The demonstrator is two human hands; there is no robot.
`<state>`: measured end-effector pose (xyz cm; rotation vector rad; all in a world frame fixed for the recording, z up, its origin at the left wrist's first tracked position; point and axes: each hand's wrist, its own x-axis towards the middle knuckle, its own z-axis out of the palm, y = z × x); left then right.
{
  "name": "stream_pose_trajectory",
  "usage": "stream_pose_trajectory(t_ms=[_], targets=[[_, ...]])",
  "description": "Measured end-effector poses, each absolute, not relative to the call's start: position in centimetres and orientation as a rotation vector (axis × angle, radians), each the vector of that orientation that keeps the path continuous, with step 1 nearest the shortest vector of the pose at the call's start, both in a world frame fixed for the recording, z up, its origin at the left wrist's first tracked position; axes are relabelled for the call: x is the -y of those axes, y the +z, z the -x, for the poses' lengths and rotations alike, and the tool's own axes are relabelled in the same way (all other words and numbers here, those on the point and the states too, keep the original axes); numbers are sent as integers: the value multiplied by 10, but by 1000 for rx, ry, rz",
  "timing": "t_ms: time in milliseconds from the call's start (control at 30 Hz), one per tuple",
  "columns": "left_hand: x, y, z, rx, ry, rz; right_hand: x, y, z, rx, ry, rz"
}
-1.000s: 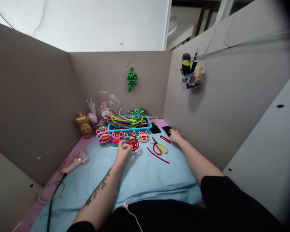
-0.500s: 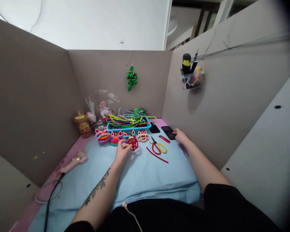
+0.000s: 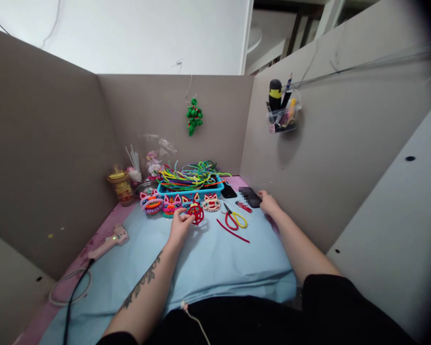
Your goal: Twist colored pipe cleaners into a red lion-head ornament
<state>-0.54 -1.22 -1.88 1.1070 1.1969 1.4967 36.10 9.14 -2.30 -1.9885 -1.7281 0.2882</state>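
Observation:
Over the middle of the blue cloth, my left hand (image 3: 181, 227) pinches a red openwork piece (image 3: 195, 214), rounded and apparently bent from fuzzy pipe cleaner. Farther right, my right hand (image 3: 270, 205) is closed at the right edge of a black phone (image 3: 251, 197) lying flat; some of its fingers are hidden. Part of the phone's screen is pixelated. Between the hands lie scissors (image 3: 234, 218) with one red and one yellow handle, and a loose red pipe cleaner (image 3: 232, 231). A small red tool (image 3: 244, 207) rests just below the phone.
Behind the hands, colourful animal-head figures (image 3: 152, 202) line the front of a blue basket (image 3: 175, 193) heaped with pipe cleaners. A pink glue gun (image 3: 109, 241) with a cord lies left, near a lidded cup (image 3: 122, 188). Partitions (image 3: 319, 158) enclose the table; one bears a pen holder (image 3: 283, 120).
The view has shifted slightly. A pixelated patch now covers the phone's left part and the small red tool's end. Both hands stay in about the same places.

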Motion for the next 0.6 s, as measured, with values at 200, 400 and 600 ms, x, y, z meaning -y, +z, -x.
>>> stream_pose_trajectory(t_ms=[200,400,600], targets=[[13,-16,4,-1204,1536,-1070,-80,15,-342,1690,132,1751],[10,-14,8,-1249,1554,-921,-48,19,-247,1868,715,1301],[7,-16,11,-1221,1606,-876,-22,-1,-152,1792,1050,1102]])
